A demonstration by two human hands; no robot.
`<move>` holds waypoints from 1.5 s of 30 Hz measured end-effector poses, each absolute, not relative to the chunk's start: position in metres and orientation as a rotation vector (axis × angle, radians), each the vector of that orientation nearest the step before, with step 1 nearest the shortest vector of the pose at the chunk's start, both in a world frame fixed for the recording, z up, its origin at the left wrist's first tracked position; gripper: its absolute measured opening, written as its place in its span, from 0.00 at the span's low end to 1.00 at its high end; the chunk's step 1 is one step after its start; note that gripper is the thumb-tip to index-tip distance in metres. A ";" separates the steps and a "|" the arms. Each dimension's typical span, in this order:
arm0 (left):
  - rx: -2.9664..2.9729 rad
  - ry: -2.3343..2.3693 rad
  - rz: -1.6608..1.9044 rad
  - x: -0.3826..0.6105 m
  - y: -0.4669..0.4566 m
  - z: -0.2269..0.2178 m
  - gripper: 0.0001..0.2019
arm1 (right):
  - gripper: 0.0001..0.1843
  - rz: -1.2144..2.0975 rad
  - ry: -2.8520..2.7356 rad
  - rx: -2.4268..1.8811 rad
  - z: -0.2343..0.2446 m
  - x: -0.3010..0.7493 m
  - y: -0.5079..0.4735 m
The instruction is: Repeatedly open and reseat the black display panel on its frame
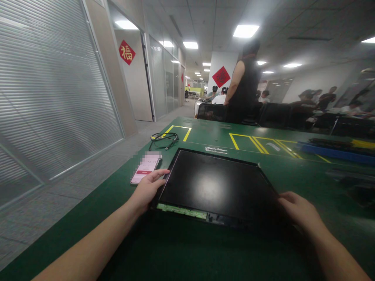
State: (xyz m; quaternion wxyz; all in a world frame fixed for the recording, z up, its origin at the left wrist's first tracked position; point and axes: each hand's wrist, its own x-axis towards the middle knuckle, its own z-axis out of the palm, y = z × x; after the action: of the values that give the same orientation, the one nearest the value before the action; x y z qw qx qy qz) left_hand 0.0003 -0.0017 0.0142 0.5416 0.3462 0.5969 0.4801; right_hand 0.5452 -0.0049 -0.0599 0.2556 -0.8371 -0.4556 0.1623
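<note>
A large black flat screen panel [213, 183] lies on the green table [187, 253] in front of me, with a strip of green circuit board showing along its near edge. My left hand [148, 187] grips the panel's left edge, fingers curled over it. My right hand [299, 210] holds the panel's right near corner, fingers bent around the edge. A phone [145, 168] with a lit white and red screen lies just left of my left hand.
A coiled black cable [164, 138] lies beyond the phone. Yellow tape boxes [258, 142] mark the table. A blue tray [334, 150] sits at far right. A person in black [244, 84] stands behind chairs; others sit further back. Glass walls run along the left.
</note>
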 end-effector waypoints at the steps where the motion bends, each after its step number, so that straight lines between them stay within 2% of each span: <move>1: 0.798 1.405 1.157 0.001 -0.002 0.014 0.20 | 0.16 0.435 -1.237 -2.272 -0.060 0.546 -0.005; 5: 0.734 1.337 1.227 0.002 0.002 0.007 0.18 | 0.16 0.429 -1.248 -2.251 -0.062 0.549 -0.003; 14: 0.624 1.224 1.230 -0.001 0.005 -0.003 0.19 | 0.16 0.375 -1.249 -2.290 -0.061 0.542 -0.004; 23: 0.649 1.236 1.182 -0.001 0.004 -0.002 0.29 | 0.13 0.420 -1.268 -2.258 -0.062 0.549 -0.003; 26: 0.635 1.252 1.154 0.002 0.000 0.006 0.26 | 0.12 0.443 -1.238 -2.269 -0.061 0.547 -0.002; 32: 0.633 1.296 1.088 0.008 -0.004 0.018 0.14 | 0.14 0.476 -1.215 -2.291 -0.057 0.543 -0.003; 42: 0.658 1.242 1.121 0.007 -0.001 0.017 0.17 | 0.16 0.468 -1.225 -2.277 -0.061 0.544 -0.005; 45: 0.675 1.233 1.142 0.005 -0.001 0.019 0.15 | 0.15 0.434 -1.242 -2.287 -0.061 0.544 -0.004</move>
State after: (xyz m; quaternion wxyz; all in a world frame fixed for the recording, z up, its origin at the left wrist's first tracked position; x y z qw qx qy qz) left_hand 0.0055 -0.0011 0.0187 0.6172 0.2933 0.5356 0.4962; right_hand 0.5442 -0.0042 -0.0609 0.2488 -0.8395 -0.4559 0.1595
